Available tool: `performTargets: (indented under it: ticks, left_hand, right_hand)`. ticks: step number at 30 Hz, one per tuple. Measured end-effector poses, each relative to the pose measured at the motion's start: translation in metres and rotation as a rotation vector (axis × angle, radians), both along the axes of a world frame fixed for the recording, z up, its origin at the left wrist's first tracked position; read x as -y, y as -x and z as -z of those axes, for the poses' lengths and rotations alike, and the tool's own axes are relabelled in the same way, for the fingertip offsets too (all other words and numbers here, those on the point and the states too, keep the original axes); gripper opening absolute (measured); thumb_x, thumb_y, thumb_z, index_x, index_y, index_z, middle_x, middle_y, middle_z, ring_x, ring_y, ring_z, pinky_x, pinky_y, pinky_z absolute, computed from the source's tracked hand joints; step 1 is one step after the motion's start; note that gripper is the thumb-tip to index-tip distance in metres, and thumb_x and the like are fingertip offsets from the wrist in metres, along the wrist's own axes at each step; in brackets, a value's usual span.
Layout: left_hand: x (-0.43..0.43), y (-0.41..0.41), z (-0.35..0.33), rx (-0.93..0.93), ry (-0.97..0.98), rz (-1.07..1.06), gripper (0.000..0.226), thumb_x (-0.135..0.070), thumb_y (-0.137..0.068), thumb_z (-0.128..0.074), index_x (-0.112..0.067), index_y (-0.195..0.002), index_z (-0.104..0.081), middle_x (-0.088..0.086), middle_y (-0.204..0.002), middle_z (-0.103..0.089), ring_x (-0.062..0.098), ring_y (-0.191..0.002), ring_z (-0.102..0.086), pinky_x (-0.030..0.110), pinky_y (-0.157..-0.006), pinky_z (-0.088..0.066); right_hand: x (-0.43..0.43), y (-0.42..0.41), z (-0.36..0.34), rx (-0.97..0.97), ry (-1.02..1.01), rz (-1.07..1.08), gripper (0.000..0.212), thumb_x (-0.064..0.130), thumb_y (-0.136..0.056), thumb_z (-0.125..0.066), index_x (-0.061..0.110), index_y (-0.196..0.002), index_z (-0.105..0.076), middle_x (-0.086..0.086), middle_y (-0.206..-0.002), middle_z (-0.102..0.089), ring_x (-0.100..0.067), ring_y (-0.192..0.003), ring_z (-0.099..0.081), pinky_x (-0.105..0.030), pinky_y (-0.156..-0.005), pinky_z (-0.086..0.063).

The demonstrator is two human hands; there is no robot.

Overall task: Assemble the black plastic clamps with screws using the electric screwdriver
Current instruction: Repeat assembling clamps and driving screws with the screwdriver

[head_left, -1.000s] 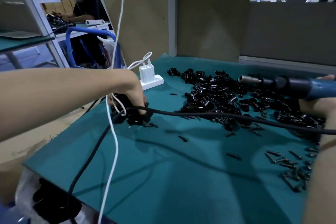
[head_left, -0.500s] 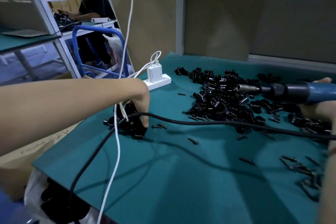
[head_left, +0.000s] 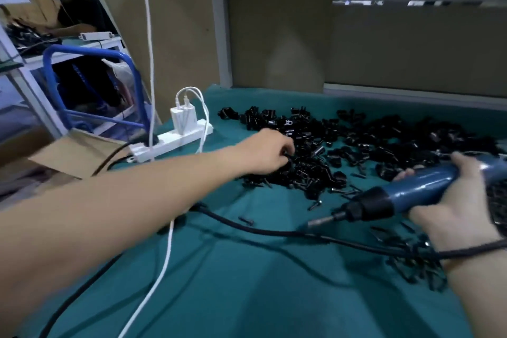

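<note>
A wide heap of black plastic clamps (head_left: pixel 365 143) covers the far middle and right of the green table (head_left: pixel 247 282). My left hand (head_left: pixel 270 152) reaches into the heap's left edge, fingers curled around a black clamp. My right hand (head_left: pixel 455 206) grips the blue electric screwdriver (head_left: pixel 406 195), its bit pointing left and down, just above the mat. Loose black screws (head_left: pixel 411 263) lie beside my right wrist, and one screw (head_left: pixel 246 220) lies near the black cable (head_left: pixel 274 230).
A white power strip (head_left: pixel 170 143) with a charger stands at the table's left far corner. A white cable (head_left: pixel 162 263) hangs across the table's left. A blue cart frame (head_left: pixel 90 85), a cardboard box and another seated person are to the left. Brown panels stand behind.
My left hand left the small clamp pile near the left edge and moved right into the big heap. The screwdriver dropped lower and tilted down toward the mat.
</note>
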State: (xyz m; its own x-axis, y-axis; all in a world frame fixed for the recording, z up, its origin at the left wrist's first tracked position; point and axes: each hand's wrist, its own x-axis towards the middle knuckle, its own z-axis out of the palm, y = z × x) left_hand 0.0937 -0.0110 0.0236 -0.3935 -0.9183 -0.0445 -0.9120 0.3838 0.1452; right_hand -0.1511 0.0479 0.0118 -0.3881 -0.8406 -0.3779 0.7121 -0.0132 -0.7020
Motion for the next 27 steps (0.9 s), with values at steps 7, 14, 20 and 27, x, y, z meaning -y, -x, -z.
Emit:
performTargets:
  ticks: [7,14,20,27]
  left_hand:
    - [0.024,0.028,0.05,-0.002,0.051,-0.006,0.031,-0.019,-0.09,-0.065,-0.015,-0.12,-0.06,0.006,-0.103,-0.038,0.027,-0.088,-0.051,0.033,-0.073,-0.042]
    - [0.025,0.024,0.057,-0.315,0.146,0.009,0.019,-0.013,-0.082,-0.067,-0.024,-0.094,-0.056,-0.005,-0.091,-0.042,0.02,-0.086,-0.051,0.028,-0.073,-0.039]
    - [0.001,0.042,0.044,-0.933,0.08,-0.16,0.012,-0.023,-0.089,-0.068,-0.029,-0.086,-0.058,-0.01,-0.104,-0.061,0.009,-0.094,-0.059,0.025,-0.088,-0.041]
    - [-0.064,0.056,0.077,-1.885,-0.394,-0.402,0.023,-0.029,-0.074,-0.066,-0.012,-0.089,-0.069,-0.002,-0.078,-0.07,0.006,-0.067,-0.062,0.02,-0.061,-0.052]
  right_hand:
    - [-0.011,0.003,0.05,-0.209,-0.196,0.014,0.05,0.052,-0.082,-0.066,0.013,-0.113,-0.06,-0.004,-0.103,-0.067,-0.018,-0.085,-0.064,-0.032,-0.068,-0.05]
    - [-0.003,0.038,0.043,-0.682,-0.178,-0.38,0.065,0.055,-0.052,-0.078,0.01,-0.098,-0.066,-0.006,-0.085,-0.076,-0.021,-0.072,-0.068,-0.029,-0.057,-0.049]
    - [-0.005,0.085,0.034,-0.896,-0.312,-0.681,0.039,0.029,-0.071,-0.074,-0.008,-0.081,-0.064,-0.012,-0.055,-0.061,-0.013,-0.036,-0.047,-0.018,-0.032,-0.036]
    - [-0.008,0.124,-0.033,-1.657,-0.433,-0.245,0.021,0.009,-0.088,-0.065,0.008,-0.067,-0.07,-0.004,-0.053,-0.066,-0.016,-0.048,-0.056,-0.024,-0.053,-0.045]
